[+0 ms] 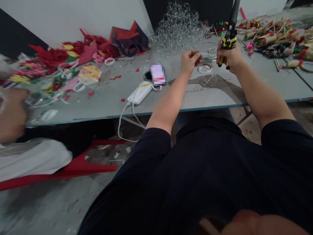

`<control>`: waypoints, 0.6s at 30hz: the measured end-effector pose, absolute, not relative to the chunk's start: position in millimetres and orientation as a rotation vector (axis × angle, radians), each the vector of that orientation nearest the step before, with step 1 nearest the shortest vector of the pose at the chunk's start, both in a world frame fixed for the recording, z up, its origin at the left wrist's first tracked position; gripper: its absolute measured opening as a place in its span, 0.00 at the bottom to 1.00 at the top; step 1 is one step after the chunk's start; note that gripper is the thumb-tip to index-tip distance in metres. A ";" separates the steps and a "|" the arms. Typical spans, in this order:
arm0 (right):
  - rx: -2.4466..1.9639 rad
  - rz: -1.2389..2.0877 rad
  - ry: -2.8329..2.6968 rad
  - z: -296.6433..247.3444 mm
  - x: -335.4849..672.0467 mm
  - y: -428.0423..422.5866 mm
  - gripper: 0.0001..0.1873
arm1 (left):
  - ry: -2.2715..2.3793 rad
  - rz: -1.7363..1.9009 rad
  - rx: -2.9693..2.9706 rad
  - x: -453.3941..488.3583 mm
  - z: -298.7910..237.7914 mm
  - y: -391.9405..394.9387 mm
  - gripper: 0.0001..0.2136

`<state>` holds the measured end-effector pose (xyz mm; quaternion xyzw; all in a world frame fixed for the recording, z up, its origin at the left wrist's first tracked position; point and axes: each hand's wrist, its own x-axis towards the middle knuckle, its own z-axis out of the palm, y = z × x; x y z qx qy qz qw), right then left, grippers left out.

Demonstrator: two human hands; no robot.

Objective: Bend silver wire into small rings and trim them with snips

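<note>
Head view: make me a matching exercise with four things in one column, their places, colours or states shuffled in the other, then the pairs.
Things
1. Hand tool
2. Wire heap
3. White box
4. Chair

Place, colour or state
A. Red, lower than the table
B. Tangled and silvery, toward the table's far side
C. Gripped in the right hand
D. Has a cord hanging over the table's near edge

Pairs: 1-C, 2-B, 3-D, 4-A
</note>
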<state>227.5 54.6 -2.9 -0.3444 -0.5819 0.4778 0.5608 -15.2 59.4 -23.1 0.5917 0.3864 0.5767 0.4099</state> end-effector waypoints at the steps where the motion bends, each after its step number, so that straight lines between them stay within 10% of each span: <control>1: -0.821 1.097 -1.368 -2.7 226.4 52.9 0.25 | 0.980 1.471 1.497 -13.8 -23.2 60.2 0.23; 18: -0.863 0.960 -1.380 -0.8 217.2 41.3 0.27 | 1.139 1.492 1.686 -16.6 -10.2 49.2 0.23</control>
